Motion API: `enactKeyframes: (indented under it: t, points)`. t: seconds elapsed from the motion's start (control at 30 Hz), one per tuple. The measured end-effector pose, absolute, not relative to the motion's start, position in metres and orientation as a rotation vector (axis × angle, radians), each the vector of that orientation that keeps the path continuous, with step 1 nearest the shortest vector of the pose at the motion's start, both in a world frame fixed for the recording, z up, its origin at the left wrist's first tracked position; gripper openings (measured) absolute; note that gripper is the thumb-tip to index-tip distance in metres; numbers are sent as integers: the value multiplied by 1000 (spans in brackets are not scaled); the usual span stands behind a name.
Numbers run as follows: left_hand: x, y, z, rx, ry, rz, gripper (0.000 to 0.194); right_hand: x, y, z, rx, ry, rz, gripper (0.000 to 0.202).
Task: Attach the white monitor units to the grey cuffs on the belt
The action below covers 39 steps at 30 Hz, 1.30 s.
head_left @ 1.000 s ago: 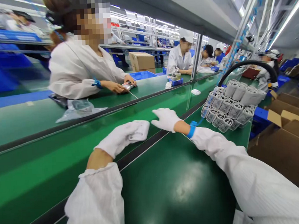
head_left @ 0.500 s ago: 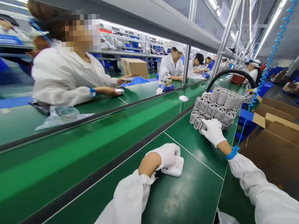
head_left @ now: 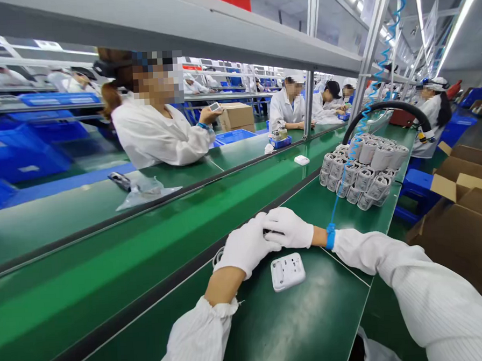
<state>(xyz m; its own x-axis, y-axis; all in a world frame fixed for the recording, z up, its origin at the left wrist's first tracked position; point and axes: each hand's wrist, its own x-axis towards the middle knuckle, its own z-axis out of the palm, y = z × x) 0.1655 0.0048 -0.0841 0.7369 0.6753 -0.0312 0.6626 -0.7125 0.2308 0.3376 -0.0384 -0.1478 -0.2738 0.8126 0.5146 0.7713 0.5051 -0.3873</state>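
My left hand (head_left: 246, 245) and my right hand (head_left: 288, 227), both in white gloves, meet above the green bench with fingers closed together. Between them is a mostly hidden item. Its grey looped end (head_left: 217, 257) sticks out left of my left hand, and a dark bit shows between the fingers; it looks like a rolled grey cuff. Just below my hands a white square device (head_left: 288, 272) with rounded corners lies untouched, slots and recesses facing up. Further right stands a stack of rolled grey cuffs (head_left: 364, 168), in layers, apart from my right hand.
A green conveyor belt (head_left: 147, 234) runs beyond the bench, bearing another white device (head_left: 302, 160). A co-worker (head_left: 161, 125) in white sits across it, holding up a white device. Open cardboard boxes (head_left: 462, 233) stand right. A coiled blue cord (head_left: 375, 82) runs to my right wrist strap.
My right hand has come away from the cuff stack and joined my left. My left hand has let go of the white device and moved up and left. The camera view has shifted.
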Motion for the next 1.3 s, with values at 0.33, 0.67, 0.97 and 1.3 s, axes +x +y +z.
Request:
enactKeyframes:
  t: [0.33, 0.67, 0.97, 1.3]
  points:
    - [137, 18, -94, 2711, 1264, 59, 48, 354, -2, -182, -1423, -1522, 397, 39]
    - [135, 22, -98, 2773, 1197, 55, 39, 421, -29, -160, -1712, -1269, 63, 51]
    - [160, -6, -92, 2756, 1091, 98, 36, 335, -55, -156, -1264, -1823, 443, 57]
    - [136, 16, -85, 2553, 1108, 136, 38, 338, -31, -172, -1339, -1137, 720, 35]
